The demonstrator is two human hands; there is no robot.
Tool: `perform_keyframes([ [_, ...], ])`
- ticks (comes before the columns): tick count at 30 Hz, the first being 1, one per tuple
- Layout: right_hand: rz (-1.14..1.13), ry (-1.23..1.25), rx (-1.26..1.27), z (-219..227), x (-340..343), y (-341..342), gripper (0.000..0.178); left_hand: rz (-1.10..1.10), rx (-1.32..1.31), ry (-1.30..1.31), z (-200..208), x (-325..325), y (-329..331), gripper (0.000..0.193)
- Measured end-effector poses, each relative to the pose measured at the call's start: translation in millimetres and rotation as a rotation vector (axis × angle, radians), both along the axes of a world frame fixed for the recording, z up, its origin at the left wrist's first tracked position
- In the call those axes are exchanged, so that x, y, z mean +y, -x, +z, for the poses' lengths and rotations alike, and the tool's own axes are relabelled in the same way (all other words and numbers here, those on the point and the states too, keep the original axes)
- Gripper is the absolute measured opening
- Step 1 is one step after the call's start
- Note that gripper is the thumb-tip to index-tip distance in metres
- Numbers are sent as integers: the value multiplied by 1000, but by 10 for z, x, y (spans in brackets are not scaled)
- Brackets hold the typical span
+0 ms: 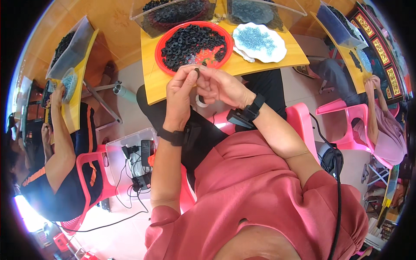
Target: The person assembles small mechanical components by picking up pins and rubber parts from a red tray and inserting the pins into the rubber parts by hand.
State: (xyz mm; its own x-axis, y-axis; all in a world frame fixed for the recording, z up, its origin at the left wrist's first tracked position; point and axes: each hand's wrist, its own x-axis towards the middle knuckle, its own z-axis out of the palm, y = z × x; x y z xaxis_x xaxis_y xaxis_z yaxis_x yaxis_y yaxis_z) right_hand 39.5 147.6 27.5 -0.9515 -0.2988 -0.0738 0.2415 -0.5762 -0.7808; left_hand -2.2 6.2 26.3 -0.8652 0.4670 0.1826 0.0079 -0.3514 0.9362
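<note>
My left hand [181,86] pinches a small black part [197,72] between thumb and forefinger, just off the front edge of the yellow table [156,89]. Against it come the fingertips of my right hand [223,88], closed with the other fingers curled; whether they hold a piece of their own is too small to tell. Right beyond my hands sits a red round tray [158,55] heaped with black ring-like parts [190,43]. To its right a white scalloped plate [279,52] carries many tiny bluish clear pieces [255,40].
Two clear bins [149,27] [260,19] with more parts stand at the table's back. A white roll [201,102] shows below my hands. Co-workers sit at yellow tables on the left [60,169] and right [385,117]. A black cable [339,208] runs beside my right arm.
</note>
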Motion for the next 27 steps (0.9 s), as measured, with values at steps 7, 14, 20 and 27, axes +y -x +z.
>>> perform_keyframes([
  [7, 120, 141, -56, 0, 9, -56, 34, -91, -22, -137, -25, 31, -24, 19],
  [14, 97, 192, -53, 17, -116, -69, 33, -86, -55, -124, -14, 5, -19, 16],
  [20, -30, 66, -68, 105, -145, -95, 36, -91, -75, -122, -53, 23, -13, 17],
  [27, -52, 119, -116, -11, -114, -35, 48, -66, -150, -53, -42, 35, -15, 23],
])
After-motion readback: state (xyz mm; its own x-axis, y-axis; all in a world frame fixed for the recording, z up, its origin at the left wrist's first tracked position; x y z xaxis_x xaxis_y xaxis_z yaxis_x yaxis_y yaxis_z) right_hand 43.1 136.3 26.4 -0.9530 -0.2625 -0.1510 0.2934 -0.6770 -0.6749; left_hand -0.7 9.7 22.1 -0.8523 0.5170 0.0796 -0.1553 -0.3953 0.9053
